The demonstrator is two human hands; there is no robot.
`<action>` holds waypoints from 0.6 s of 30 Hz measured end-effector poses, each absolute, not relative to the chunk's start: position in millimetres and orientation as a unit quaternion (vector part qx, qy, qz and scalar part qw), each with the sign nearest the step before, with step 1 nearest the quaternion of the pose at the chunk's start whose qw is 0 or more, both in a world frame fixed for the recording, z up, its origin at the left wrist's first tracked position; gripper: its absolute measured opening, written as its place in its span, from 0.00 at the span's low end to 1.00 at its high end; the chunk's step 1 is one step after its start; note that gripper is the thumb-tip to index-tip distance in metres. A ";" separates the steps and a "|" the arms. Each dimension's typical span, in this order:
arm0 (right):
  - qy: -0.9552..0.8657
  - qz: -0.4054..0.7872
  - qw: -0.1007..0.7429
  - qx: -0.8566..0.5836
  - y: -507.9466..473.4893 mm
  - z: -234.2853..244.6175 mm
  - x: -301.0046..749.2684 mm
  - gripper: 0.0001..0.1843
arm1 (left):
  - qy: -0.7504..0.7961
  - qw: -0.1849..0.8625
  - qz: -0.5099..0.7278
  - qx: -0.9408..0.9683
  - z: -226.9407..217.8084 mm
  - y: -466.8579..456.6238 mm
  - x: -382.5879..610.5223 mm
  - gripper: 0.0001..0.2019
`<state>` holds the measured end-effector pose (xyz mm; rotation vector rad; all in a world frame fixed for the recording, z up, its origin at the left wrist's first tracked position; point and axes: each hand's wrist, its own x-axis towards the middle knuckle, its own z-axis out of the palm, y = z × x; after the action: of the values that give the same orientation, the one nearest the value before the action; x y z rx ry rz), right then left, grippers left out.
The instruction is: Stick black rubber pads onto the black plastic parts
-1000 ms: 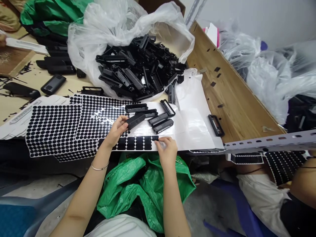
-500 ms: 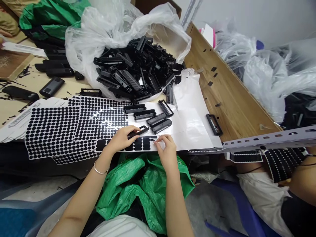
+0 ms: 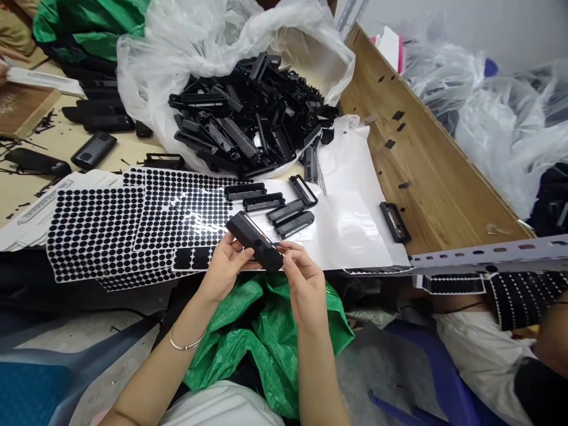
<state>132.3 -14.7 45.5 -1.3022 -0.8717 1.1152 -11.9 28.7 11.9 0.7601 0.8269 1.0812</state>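
Note:
A long black plastic housing (image 3: 256, 241) with a ribbed face is tilted up off the table's front edge. My left hand (image 3: 227, 267) is closed on its left and lower side, thumb across the face. The closed fingers of my right hand (image 3: 305, 273) grip its right end; whether a small sticker is also between them I cannot tell. Beneath lies a sheet of black rounded stickers (image 3: 191, 258), partly covered by the hands. Just beyond, several similar housings (image 3: 294, 223) lie on white paper.
A clear plastic bag (image 3: 148, 89) full of black housings (image 3: 248, 124) stands behind. Sheets of black round stickers (image 3: 95, 231) lie at left. A wooden board (image 3: 426, 160) and perforated metal rail (image 3: 483, 253) bound the right. Green sacking (image 3: 248, 343) hangs below; a person sits at right.
The housing has been lifted off the sticker sheet and turned with its ribbed face up. My right hand has moved from the sticker sheet to the housing's right end.

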 end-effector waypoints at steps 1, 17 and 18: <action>-0.373 0.480 0.568 -0.555 -16.3 47.1 130.1 0.11 | 0.380 0.702 0.493 0.345 12.3 26.0 -12.5 0.28; -0.392 0.460 0.578 -0.548 -28.0 57.5 126.8 0.07 | 0.390 0.687 0.521 0.323 24.7 10.7 -13.2 0.24; -0.391 0.462 0.581 -0.544 -27.9 57.2 127.2 0.06 | 0.388 0.690 0.523 0.317 24.8 10.7 -13.4 0.24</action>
<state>127.2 -27.9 57.2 -1.2718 -0.9144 1.0795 -13.4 10.7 24.8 0.7095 0.8669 1.1685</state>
